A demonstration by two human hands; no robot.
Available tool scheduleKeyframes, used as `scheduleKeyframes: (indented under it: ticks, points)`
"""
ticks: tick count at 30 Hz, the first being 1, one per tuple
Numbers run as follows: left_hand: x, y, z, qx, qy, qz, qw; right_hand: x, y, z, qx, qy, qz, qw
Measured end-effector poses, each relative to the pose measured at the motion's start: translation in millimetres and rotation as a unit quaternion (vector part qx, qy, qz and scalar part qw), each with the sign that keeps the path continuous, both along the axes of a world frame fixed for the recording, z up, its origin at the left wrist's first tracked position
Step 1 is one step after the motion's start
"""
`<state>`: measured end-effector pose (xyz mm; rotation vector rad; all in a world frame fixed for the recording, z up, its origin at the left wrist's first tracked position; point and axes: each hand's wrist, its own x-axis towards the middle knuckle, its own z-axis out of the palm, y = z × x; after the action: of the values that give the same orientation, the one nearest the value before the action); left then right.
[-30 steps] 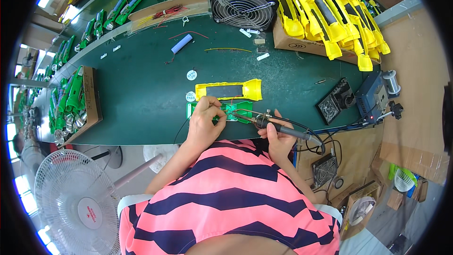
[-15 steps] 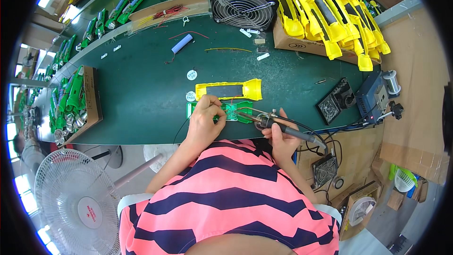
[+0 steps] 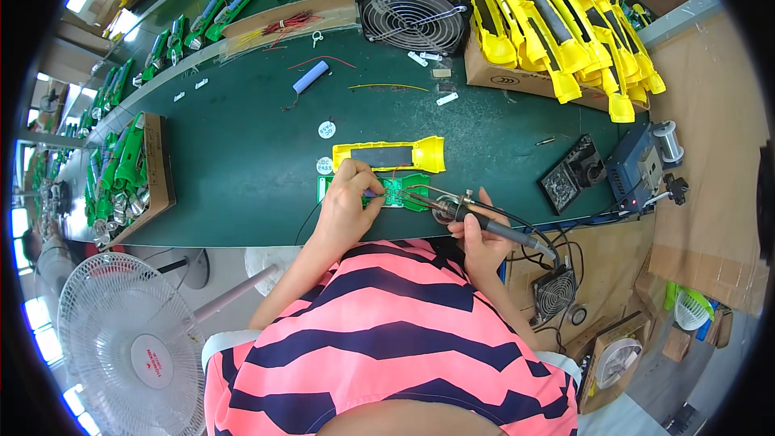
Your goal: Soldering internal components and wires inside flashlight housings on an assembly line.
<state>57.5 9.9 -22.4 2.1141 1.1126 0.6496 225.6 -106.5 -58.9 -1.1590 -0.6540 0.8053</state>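
In front of me a green plastic housing half lies open on the bench, with a light-coloured board and fine wires inside. Directly behind it, a yellow housing half carries a dark strip along its middle. My right hand grips a soldering iron with a feed tube, its tip slanting left to the green half. Over the left end of that half, my left hand is closed in a pinch. A bit of blue-purple shows by its fingertips; what they hold is hidden. A dark thin wire trails from beneath that hand.
A box of yellow housings and a black fan stand at the back. Green housings fill a carton at left. The soldering station and tip-cleaner stand are at right. A blue battery cell and loose wires lie mid-bench.
My left fingertips have shifted slightly, and a bit of blue-purple now shows beside them. The soldering iron stays almost where it was. The whole view has moved a little.
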Motion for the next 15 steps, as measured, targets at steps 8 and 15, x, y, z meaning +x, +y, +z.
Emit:
scheduleKeyframes:
  ticks: [8,15]
  points:
    - [-0.9,2.3,3.9,-0.017,0.016,-0.009,1.0,2.9,-0.4,-3.3,0.003,-0.02,0.004,1.0]
    - [-1.1,3.1,5.1,-0.026,0.02,-0.01,0.999,3.9,-1.0,-6.0,0.0,-0.038,0.018,0.999]
